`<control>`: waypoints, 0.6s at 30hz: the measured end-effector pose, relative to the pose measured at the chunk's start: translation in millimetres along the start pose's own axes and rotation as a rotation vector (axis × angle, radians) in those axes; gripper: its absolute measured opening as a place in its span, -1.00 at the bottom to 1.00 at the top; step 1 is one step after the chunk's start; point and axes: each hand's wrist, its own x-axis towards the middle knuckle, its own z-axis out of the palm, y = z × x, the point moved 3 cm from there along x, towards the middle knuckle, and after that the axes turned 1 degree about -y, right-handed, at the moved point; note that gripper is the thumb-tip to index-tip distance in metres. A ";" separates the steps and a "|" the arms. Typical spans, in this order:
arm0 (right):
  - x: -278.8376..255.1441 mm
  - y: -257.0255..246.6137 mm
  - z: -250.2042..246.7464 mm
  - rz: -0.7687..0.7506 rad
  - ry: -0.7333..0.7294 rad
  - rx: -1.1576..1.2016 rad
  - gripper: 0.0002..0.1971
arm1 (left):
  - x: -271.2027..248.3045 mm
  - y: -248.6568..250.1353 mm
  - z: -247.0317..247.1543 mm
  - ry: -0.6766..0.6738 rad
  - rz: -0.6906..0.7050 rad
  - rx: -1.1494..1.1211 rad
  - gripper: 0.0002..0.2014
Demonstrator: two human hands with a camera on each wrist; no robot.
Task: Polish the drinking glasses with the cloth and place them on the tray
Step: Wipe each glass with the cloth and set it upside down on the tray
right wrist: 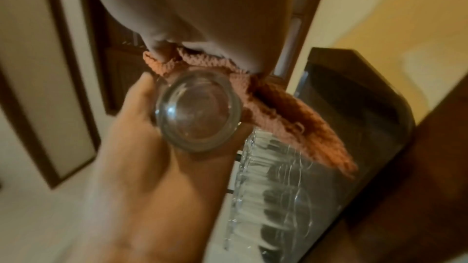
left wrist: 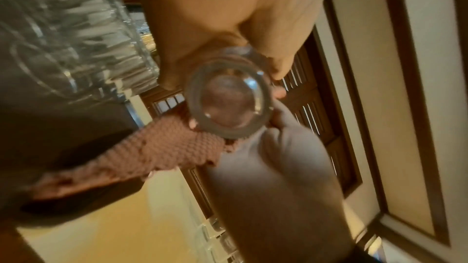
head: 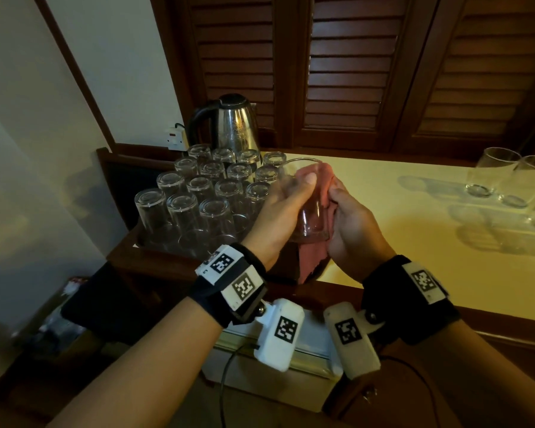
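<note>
A clear drinking glass [head: 303, 199] is held in front of me above the counter's near edge, its rim tilted away and its thick base [left wrist: 229, 105] [right wrist: 197, 111] toward me. My left hand [head: 286, 200] grips its side, thumb lying across the wall. My right hand [head: 351, 217] holds a pink knitted cloth [head: 317, 242] [left wrist: 177, 143] [right wrist: 278, 111] against the glass's right side; part of the cloth shows inside the glass and a corner hangs below. Several upside-down glasses [head: 198, 196] stand packed on a dark wooden tray [head: 155, 248] to the left.
A steel kettle [head: 229, 125] stands behind the packed glasses, by a wall socket [head: 175, 137]. Several upright glasses [head: 507, 180] stand on the cream counter [head: 399, 211] at far right. Louvred wooden doors [head: 352, 66] close the back.
</note>
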 end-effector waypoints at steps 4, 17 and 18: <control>0.9 -4.5 -2.7 0.032 0.007 0.022 -0.54 | -4.1 3.0 -7.4 -0.053 -0.031 -0.065 -0.42; 1.4 0.8 2.4 0.081 0.018 0.028 -0.51 | -4.2 -0.2 -9.1 -0.053 -0.002 -0.100 -0.38; 2.1 0.4 0.5 0.066 0.014 0.006 -0.52 | -2.6 -0.1 -11.3 -0.053 -0.005 -0.089 -0.41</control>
